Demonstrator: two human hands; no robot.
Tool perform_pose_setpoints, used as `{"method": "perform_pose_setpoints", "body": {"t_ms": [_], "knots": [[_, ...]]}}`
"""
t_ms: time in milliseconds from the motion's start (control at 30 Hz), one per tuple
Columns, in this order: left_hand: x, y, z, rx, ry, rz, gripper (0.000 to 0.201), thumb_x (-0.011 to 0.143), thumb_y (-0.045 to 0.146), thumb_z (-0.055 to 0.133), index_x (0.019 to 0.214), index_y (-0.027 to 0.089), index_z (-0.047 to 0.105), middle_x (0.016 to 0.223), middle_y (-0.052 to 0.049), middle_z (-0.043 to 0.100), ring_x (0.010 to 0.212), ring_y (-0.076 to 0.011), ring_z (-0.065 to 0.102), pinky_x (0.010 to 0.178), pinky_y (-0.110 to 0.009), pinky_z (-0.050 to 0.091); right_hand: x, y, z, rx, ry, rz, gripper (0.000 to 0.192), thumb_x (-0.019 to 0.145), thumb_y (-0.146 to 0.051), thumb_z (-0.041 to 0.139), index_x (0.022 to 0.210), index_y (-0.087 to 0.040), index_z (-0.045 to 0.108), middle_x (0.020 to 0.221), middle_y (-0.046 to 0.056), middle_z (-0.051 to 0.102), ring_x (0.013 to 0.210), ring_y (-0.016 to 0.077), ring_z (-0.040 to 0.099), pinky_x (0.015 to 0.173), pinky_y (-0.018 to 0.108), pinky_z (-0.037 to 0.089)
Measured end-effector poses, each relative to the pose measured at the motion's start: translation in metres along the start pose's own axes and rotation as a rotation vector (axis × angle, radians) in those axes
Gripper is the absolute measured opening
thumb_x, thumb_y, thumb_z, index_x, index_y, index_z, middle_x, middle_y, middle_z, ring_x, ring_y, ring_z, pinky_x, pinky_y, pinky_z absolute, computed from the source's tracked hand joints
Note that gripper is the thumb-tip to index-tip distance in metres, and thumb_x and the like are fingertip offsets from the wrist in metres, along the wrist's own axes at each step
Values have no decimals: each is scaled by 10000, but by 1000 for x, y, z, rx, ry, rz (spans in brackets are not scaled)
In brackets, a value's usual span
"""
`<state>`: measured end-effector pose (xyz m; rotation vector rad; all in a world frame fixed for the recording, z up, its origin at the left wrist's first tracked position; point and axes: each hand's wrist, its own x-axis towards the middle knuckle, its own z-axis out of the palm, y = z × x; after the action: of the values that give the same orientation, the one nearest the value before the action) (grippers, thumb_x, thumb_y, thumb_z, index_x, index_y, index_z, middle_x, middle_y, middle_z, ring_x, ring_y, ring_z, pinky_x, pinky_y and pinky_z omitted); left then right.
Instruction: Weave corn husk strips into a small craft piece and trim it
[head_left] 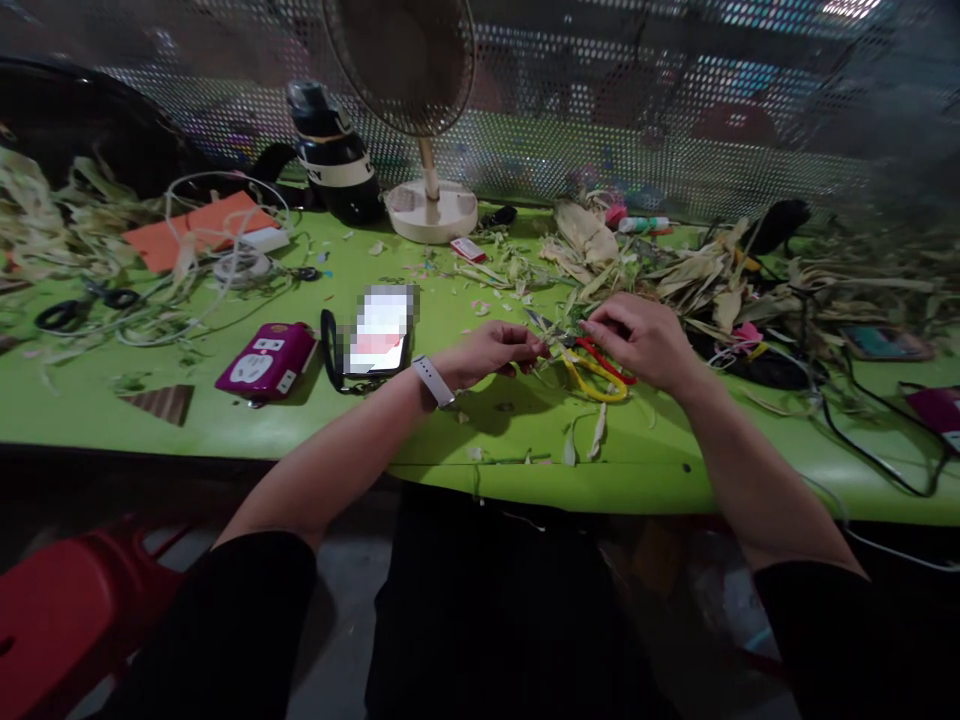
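My left hand [499, 352], with a pale watch band [433, 382] on its wrist, is closed in a pinch just above the table. What its fingertips hold is too small to make out. My right hand [643, 338] is also closed, fingertips together by a small green leafy scrap [576, 326]. A pair of scissors with one yellow and one red handle [600, 378] lies between and below the hands, the red loop close under my right fingers. Its blades point up and left among green scraps. Pale dry husk strips [598, 432] lie nearer the table's front edge.
Dry husks [712, 290] are heaped at the right and more husks [45, 210] at the left. A phone [379, 330], a purple box [268, 362], black scissors [86, 303], a fan [431, 212] and a bottle [337, 165] stand or lie on the green table [225, 430].
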<state>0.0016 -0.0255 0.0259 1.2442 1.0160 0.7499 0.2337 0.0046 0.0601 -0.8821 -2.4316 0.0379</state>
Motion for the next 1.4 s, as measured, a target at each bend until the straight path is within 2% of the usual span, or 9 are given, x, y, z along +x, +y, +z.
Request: {"method": "perform_pose_setpoints", "body": {"t_ms": [233, 367, 500, 633, 733, 900, 1067, 1233, 1400], "knots": [[-5, -1, 7, 259, -116, 74, 145, 813, 237, 625, 738, 136, 698, 559, 7, 541, 466, -61, 377, 497, -221, 290, 3, -6, -6, 82, -22, -119, 237, 884, -421, 577, 795, -241, 703, 815, 58, 644, 830, 215, 572, 761, 364, 420], [-13, -2, 20, 567, -201, 308, 159, 832, 228, 582, 805, 140, 712, 674, -23, 614, 576, -104, 479, 586, -238, 376, 2, -18, -10, 161, -87, -251, 214, 890, -375, 584, 781, -240, 710, 856, 58, 670, 940, 231, 574, 875, 407, 418], [-22, 0, 33, 713, -347, 539, 192, 873, 165, 503, 863, 138, 692, 876, -83, 646, 779, -148, 573, 773, -261, 450, 0, -22, -20, 428, -285, -252, 202, 892, -361, 595, 812, -213, 706, 863, 56, 662, 868, 174, 600, 799, 319, 460], [-33, 6, 47, 636, -564, 592, 190, 880, 130, 487, 869, 131, 677, 895, -104, 647, 834, -153, 579, 817, -257, 461, 1, -20, -22, 702, -557, -211, 205, 861, -360, 644, 816, -166, 693, 792, 37, 654, 743, 122, 600, 698, 246, 455], [-37, 10, 48, 398, -634, 518, 168, 893, 174, 517, 823, 139, 665, 804, -72, 643, 774, -129, 573, 774, -241, 470, 1, -22, -8, 839, -484, -63, 278, 843, -412, 651, 742, -153, 650, 715, 13, 614, 666, 106, 554, 640, 237, 431], [-23, 6, 25, -122, -243, 354, 281, 823, 415, 666, 813, 135, 656, 669, -1, 596, 561, -59, 498, 550, -190, 411, 2, -17, 26, 897, -114, 260, 389, 780, -546, 665, 718, -176, 559, 675, -14, 545, 611, 104, 478, 585, 246, 395], [2, 0, 2, -399, 49, 263, 209, 756, 303, 750, 826, 124, 668, 678, 16, 601, 574, -33, 521, 572, -159, 426, 4, -11, 36, 767, -88, 259, 440, 809, -609, 591, 735, -179, 533, 640, -24, 512, 570, 93, 427, 560, 246, 361], [8, -3, 0, -184, 117, 159, 134, 841, 221, 651, 765, 112, 635, 623, 15, 597, 555, -40, 535, 602, -179, 441, 0, -22, 31, 344, 50, -14, 340, 937, -446, 487, 749, -172, 563, 684, 13, 551, 630, 121, 473, 601, 264, 371], [6, -6, 5, 205, 175, 292, 167, 891, 172, 532, 740, 131, 590, 604, 17, 565, 539, -61, 499, 600, -213, 438, -6, -27, 28, -211, 168, -224, 248, 954, -309, 477, 793, -180, 615, 765, 68, 626, 745, 180, 528, 649, 315, 377]]}}
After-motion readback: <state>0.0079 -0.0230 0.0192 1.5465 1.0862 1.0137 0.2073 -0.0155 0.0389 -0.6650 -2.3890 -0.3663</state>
